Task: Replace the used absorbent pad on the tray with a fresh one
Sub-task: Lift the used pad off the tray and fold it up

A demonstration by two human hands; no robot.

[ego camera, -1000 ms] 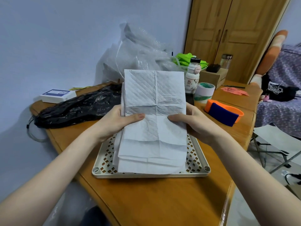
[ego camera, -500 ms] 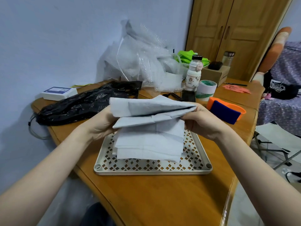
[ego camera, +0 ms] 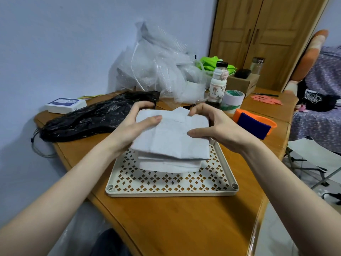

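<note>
Pad, folded flat, long axis left-right, above tray.

Both hands grip folded pad above perforated tray.

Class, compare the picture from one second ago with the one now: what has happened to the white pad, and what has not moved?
The white quilted absorbent pad, held upright and half open a second ago, has been folded down into a flat stack above the cream perforated plastic tray. The left hand and right hand still grip its sides. The tray and black plastic bag have not moved.
</note>
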